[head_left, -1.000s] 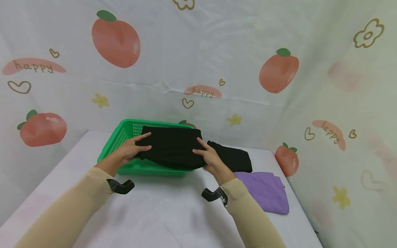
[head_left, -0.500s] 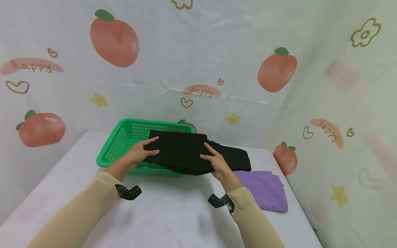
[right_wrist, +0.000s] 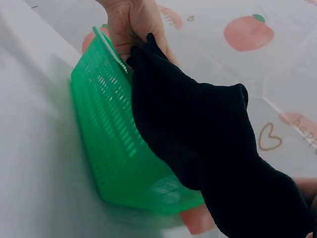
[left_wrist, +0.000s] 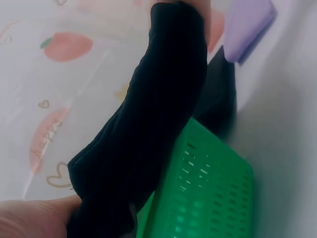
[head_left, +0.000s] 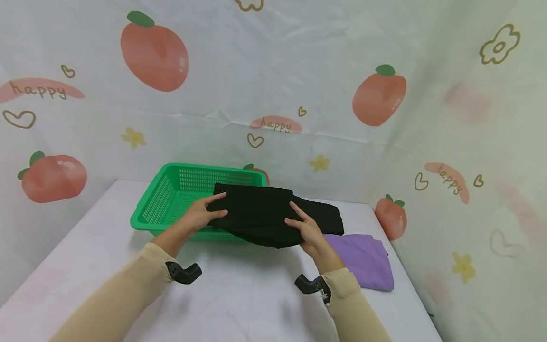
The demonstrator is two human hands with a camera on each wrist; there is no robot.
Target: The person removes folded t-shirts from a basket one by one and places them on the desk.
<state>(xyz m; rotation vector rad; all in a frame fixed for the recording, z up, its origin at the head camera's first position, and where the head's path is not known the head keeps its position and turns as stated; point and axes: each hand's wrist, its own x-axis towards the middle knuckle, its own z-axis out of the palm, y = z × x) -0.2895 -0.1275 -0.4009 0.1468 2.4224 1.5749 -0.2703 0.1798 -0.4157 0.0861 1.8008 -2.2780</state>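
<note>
Black folded cloth garment [head_left: 256, 213] hangs mid-frame over the green perforated plastic basket's [head_left: 162, 202] right rim, pinched at each end by the left hand [head_left: 201, 216] and right hand [head_left: 308, 231]. Its unsupported, sagging middle could unfold or snag the rim.

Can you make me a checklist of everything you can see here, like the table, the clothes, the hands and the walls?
Surface: white table, bare in front.
Job's things: folded black cloth held over the near right rim of the green basket.
Clutter: second black cloth and purple cloth lying at the right.
Hands: left hand and right hand each grip one end of the folded black cloth.
Cables: nothing seen.
Surroundings: white sheets printed with peaches, hearts and "happy".
</note>
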